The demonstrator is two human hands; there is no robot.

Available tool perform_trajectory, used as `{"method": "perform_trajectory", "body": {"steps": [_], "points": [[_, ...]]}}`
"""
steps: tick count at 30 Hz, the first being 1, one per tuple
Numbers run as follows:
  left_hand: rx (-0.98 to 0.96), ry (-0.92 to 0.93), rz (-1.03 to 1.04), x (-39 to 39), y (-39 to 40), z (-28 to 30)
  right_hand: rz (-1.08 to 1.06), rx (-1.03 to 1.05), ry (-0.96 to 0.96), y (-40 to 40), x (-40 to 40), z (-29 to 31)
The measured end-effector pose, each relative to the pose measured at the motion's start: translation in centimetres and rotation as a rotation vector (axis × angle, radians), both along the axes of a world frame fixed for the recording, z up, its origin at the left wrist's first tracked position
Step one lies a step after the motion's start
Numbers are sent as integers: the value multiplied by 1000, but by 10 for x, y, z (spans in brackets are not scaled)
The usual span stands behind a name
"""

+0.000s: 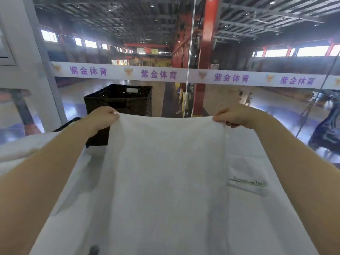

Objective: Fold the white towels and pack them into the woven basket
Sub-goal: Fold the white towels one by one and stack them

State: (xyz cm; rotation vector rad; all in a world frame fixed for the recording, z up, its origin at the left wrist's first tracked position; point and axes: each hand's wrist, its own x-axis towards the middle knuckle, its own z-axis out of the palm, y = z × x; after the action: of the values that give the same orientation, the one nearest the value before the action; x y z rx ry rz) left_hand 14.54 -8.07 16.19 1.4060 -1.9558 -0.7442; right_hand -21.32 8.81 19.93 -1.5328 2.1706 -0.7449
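Note:
A white towel [165, 172] is stretched out in front of me, lifted by its far edge. My left hand [104, 116] pinches the far left corner and my right hand [233, 115] pinches the far right corner. The towel hangs down toward me and covers most of the surface below. Beyond my left hand stands the dark woven basket [121, 100], open at the top, its lower part hidden by my left arm and the towel. To the right, under the held towel, lies another white towel [246, 173] with a green-lettered label.
White cloth [16, 153] covers the surface to the left. A glass wall with a white banner [184, 75] runs behind the basket, with a sports hall beyond. Dark equipment [325, 126] stands at the right edge.

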Motion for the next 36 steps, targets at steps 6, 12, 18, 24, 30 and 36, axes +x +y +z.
{"method": "perform_trajectory", "body": {"steps": [6, 12, 18, 24, 30, 36], "points": [[142, 189, 154, -35, -27, -51, -132, -203, -193, -45, -16, -78], [163, 293, 214, -49, -31, -62, -123, -315, -196, -41, -18, -90], [141, 381, 172, -28, 20, -97, -106, -319, -157, 9, 2, -122], [114, 545, 78, 11, 72, -147, -135, -353, -325, 77, 45, -155], [192, 453, 40, 29, 100, -207, -112, -323, -372, 112, 61, -217], [99, 277, 40, 34, 104, -226, 61, -433, -140, 140, 60, -249]]}}
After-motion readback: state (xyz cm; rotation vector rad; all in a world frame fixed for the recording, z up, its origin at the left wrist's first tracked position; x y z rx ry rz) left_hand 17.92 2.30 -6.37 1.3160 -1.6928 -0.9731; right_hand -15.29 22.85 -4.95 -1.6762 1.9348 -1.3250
